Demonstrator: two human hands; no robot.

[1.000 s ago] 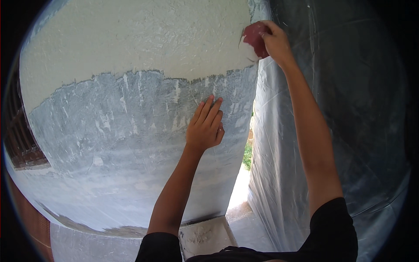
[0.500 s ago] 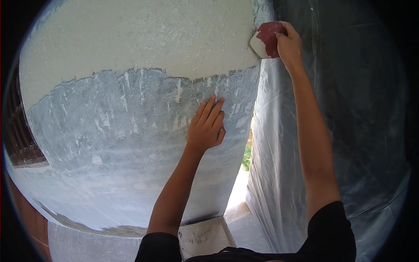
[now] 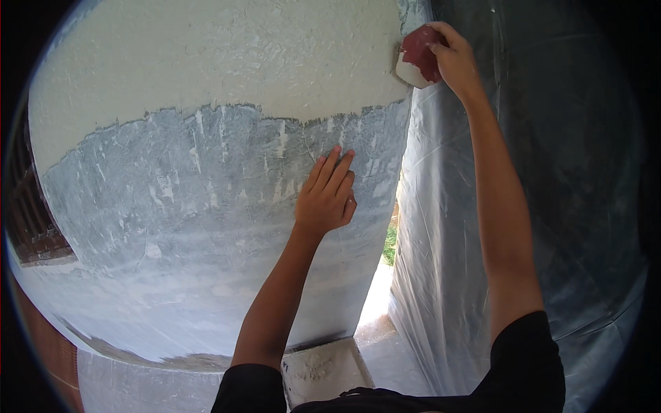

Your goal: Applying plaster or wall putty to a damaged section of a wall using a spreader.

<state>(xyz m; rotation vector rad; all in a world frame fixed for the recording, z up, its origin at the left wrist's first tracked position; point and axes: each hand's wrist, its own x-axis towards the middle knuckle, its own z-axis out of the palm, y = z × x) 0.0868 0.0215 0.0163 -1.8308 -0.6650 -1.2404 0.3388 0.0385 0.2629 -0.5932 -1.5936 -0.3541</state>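
Against the right edge of the wall, my right hand (image 3: 454, 60) grips a dark red plastic putty spreader (image 3: 421, 51). Cream filler coats the spreader's lower left part. My left hand (image 3: 327, 193) rests on the grey part of the wall, fingers stretched out and pointing up, with nothing in it. Wet cream plaster (image 3: 241, 55) covers the upper wall and ends in a ragged lower border above my left hand. Below that border the bare grey wall (image 3: 206, 206) shows pale streaks and patches.
Translucent plastic sheeting (image 3: 447, 275) hangs along the right side. Between it and the wall, a bright gap lets some greenery (image 3: 390, 244) show. A tray with cream filler (image 3: 327, 372) sits low by my body. Dark brown slats (image 3: 34, 213) stand at the far left.
My right hand has moved slightly up with the spreader, which has tilted a little along the wall's edge. My left hand stays nearly in place.
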